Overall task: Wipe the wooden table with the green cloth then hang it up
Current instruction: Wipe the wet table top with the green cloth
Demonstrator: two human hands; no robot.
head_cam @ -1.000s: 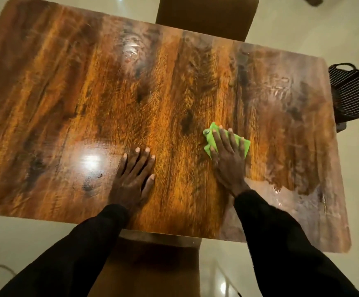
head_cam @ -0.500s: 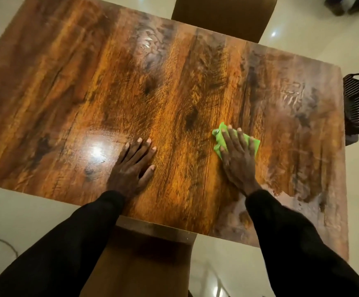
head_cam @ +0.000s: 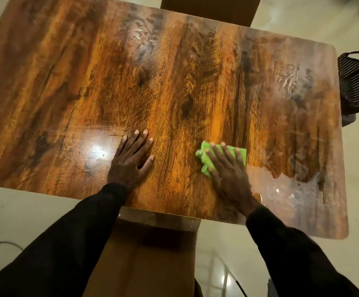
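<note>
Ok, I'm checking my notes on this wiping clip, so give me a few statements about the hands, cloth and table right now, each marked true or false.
1. The right hand presses the green cloth flat on the wooden table. True.
2. The left hand is lifted clear of the table. False: it rests palm down on the wood, fingers spread.
3. The cloth hangs over the table's edge. False: it lies on the top, away from the edges.
4. A dark slatted basket sits off the table's right end. True.
5. The left hand touches the cloth. False: bare wood lies between them.
</note>
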